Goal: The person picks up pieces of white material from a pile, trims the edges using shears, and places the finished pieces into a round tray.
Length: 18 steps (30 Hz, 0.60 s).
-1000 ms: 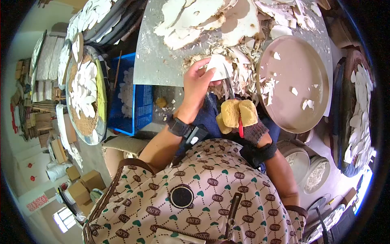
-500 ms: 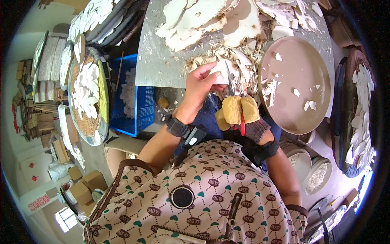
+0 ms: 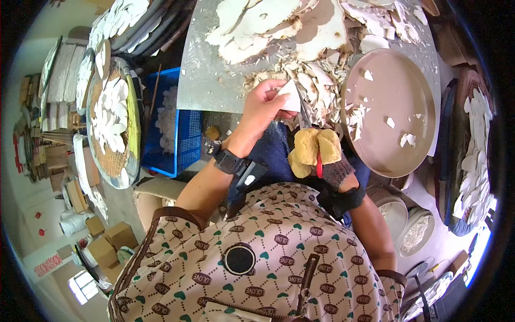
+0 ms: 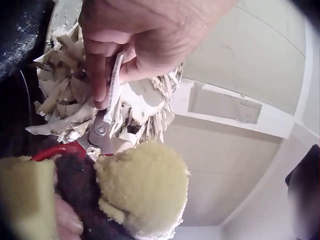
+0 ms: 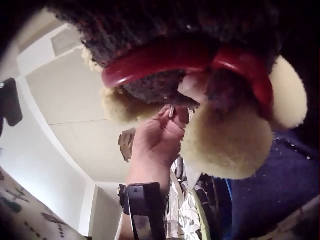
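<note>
Between its thumb and fingers, my left hand [image 3: 261, 109] pinches a flat white piece [image 3: 290, 99], which has a pointed top in the head view. The left wrist view shows this piece nearly edge-on. My right hand [image 3: 338, 172], in a dark knitted glove, grips red-handled scissors [image 4: 100, 129]. Yellow foam pads [image 3: 307, 146] sit around that hand and the handles, hiding most of its fingers. The scissor blades [image 3: 304, 116] lie right at the piece's edge, close to the left fingertips.
Large white slabs [image 3: 252, 24] and a heap of offcuts [image 3: 316, 80] lie on the metal table [image 3: 201, 80]. A round tan tray [image 3: 389, 142] with a few chips stands at right. At left are a blue crate [image 3: 188, 142] and a woven tray [image 3: 102, 142] of white pieces.
The left hand has dropped slightly toward the scissors and turned the white piece, which now shows a narrower, pointed outline. The right hand stays in nearly the same place.
</note>
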Each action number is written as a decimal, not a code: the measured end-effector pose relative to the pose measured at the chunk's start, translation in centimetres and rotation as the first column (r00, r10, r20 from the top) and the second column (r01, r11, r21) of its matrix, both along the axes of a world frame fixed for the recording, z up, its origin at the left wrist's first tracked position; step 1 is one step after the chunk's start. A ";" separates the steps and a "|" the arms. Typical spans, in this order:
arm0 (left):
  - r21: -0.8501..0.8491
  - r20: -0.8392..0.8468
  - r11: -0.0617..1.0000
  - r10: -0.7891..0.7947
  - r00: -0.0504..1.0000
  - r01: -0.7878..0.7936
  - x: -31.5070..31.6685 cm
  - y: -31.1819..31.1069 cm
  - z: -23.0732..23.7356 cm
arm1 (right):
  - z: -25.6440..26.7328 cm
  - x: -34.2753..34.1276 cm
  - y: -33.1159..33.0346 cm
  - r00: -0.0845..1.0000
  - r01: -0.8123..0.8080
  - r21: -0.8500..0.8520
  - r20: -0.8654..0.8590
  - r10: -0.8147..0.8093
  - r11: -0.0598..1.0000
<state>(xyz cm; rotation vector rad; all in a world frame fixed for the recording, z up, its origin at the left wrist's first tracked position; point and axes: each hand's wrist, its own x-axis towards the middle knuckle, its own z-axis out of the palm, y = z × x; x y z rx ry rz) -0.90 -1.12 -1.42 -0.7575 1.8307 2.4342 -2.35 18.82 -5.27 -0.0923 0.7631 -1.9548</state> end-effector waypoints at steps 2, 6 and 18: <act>-0.059 0.006 0.998 0.007 1.000 -0.006 0.3 -0.3 0.4 | 0.3 -0.1 0.1 0.997 -0.001 -0.082 0.073 0.007 0.997; -0.326 0.031 0.940 0.119 0.992 -0.102 3.4 -6.1 1.9 | -0.2 0.6 1.0 0.979 0.018 -0.302 0.200 0.045 0.953; -0.766 -0.091 0.639 -0.212 0.973 0.067 -2.8 -4.9 5.6 | 4.1 2.0 1.4 0.821 -0.209 0.236 -0.486 0.301 0.949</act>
